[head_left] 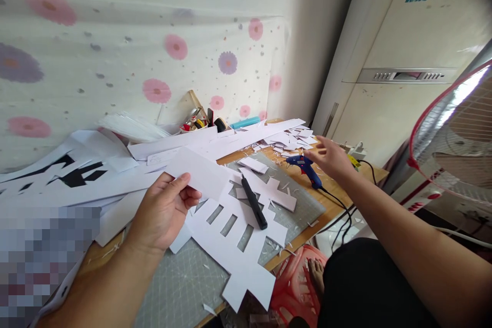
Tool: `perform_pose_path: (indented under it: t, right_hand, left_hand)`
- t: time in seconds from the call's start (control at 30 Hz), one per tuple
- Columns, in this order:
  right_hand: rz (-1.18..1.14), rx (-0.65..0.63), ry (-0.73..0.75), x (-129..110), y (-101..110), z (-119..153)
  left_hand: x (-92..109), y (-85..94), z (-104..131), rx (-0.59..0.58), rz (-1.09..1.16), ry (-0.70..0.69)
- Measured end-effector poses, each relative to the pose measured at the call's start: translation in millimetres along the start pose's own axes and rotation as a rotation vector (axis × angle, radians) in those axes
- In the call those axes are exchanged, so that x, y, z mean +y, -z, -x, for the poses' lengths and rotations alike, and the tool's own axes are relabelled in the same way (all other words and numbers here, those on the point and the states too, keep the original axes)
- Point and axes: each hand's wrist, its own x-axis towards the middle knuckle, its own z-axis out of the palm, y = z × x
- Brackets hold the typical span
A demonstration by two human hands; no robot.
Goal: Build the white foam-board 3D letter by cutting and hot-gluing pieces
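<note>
1. At the bottom edge, a red plastic basket [295, 292] is seen beside a bare foot [315, 274].
2. A white card [205, 174] is pinched between the thumb and fingers of the left hand [163, 210]; it is held up over the far part of the cut sheet and partly hides it.
3. Beneath, a slotted white sheet [230, 252] is laid across a grey cutting mat [180, 287], its near end reaching past the table edge.
4. A black pen-shaped tool [253, 202] is rested slantwise on that sheet, beyond the slots.
5. The mat is supported by a wooden table [102, 259].
6. The right hand [330, 156] is stretched out farther, its fingers bent and spread apart; nothing can be seen gripped. It is held just beside a blue glue gun [305, 168], and whether the gun is touched cannot be told.
7. White paper scraps [290, 138] are heaped beyond, near those fingertips.
8. Long white strips [249, 138] are piled next to the heap, with hand tools [196, 122] gathered behind them.
9. Farthest back, the wall is covered by a flowered sheet [200, 51].
</note>
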Motion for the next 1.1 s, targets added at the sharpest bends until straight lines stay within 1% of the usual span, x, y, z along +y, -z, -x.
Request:
perform_pose_path:
  t: [0.03, 0.07, 0.1, 0.13, 0.17, 0.23, 0.27, 0.33, 0.43, 0.5, 0.57, 0.63, 0.7, 0.73, 0.77, 0.8, 0.83, 0.9, 0.97, 1.0, 1.03, 1.1]
  right_hand:
    - [-0.001, 0.122, 0.089, -10.2, 2.3, 6.3]
    - [-0.01, 0.191, 0.184, -22.3, 1.8, 14.7]
    - [-0.014, 0.153, 0.276, -35.7, -1.6, 24.6]
    - [-0.028, 0.038, 0.355, -50.0, -7.6, 35.5]
    - [-0.049, -0.147, 0.43, -64.2, -15.9, 46.3]
    - [0.011, -0.419, 0.519, -89.5, -36.3, 64.4]
    - [0.049, -0.489, 0.523, -99.2, -47.0, 70.3]
    - [0.029, -0.581, 0.426, -111.2, -66.4, 74.6]
    - [-0.043, -0.637, 0.261, -113.5, -85.2, 67.9]
    - [-0.081, -0.639, 0.206, -110.9, -88.5, 61.1]
    - [-0.148, -0.645, 0.157, -109.7, -83.2, 56.8]
    - [-0.234, -0.657, 0.131, -111.3, -70.2, 56.5]
    - [-0.401, -0.666, 0.118, -114.9, -52.4, 60.2]
    - [-0.543, -0.667, 0.111, -116.9, -43.3, 63.1]
    - [-0.653, -0.664, 0.119, -118.8, -34.8, 66.3]
    - [-0.711, -0.652, 0.15, -120.4, -27.3, 69.5]
    - [-0.719, -0.626, 0.203, -121.6, -21.1, 72.6]
    - [-0.613, -0.54, 0.351, -122.9, -12.7, 77.2]
    - [-0.517, -0.462, 0.501, -123.4, -8.6, 79.8]
    - [-0.498, -0.443, 0.562, -123.8, -7.6, 80.5]
    - [-0.489, -0.439, 0.604, -124.4, -7.1, 81.0]
    - [-0.46, -0.425, 0.64, -126.6, -7.3, 81.7]
  left_hand:
    - [-0.6, -0.1, -0.3, 0.002, 0.002, 0.0]
    - [-1.4, -0.3, -0.6, 0.004, 0.002, 0.002]
    - [-2.1, -0.5, -0.9, 0.006, -0.001, 0.007]
    - [-2.9, -0.7, -1.2, 0.008, -0.004, 0.013]
    - [-3.6, -1.0, -1.3, 0.012, -0.006, 0.018]
    - [-4.4, -1.6, -1.2, 0.021, -0.008, 0.024]
    - [-4.5, -1.9, -1.0, 0.027, -0.009, 0.025]
    - [-4.3, -2.5, -0.5, 0.034, -0.008, 0.022]
    - [-3.0, -2.8, -0.3, 0.027, 0.0, 0.017]
    - [-1.9, -2.7, -0.8, 0.024, 0.019, 0.018]
    - [-0.8, -2.6, -1.2, 0.04, 0.058, 0.025]
    - [0.2, -3.2, -0.9, 0.067, 0.112, 0.044]
    - [0.9, -5.0, 0.8, 0.086, 0.168, 0.072]
    - [1.2, -6.3, 2.2, 0.088, 0.19, 0.084]
    - [1.5, -7.8, 3.8, 0.089, 0.207, 0.093]
    - [1.7, -9.2, 5.5, 0.09, 0.222, 0.101]
    - [1.9, -10.7, 7.1, 0.092, 0.235, 0.106]
    - [1.7, -12.9, 9.8, 0.108, 0.259, 0.121]
    - [0.8, -14.3, 11.4, 0.122, 0.276, 0.145]
    - [0.0, -14.6, 12.0, 0.119, 0.28, 0.156]
    - [-0.8, -14.9, 12.4, 0.109, 0.283, 0.165]
    - [-2.6, -15.3, 13.5, 0.081, 0.289, 0.178]
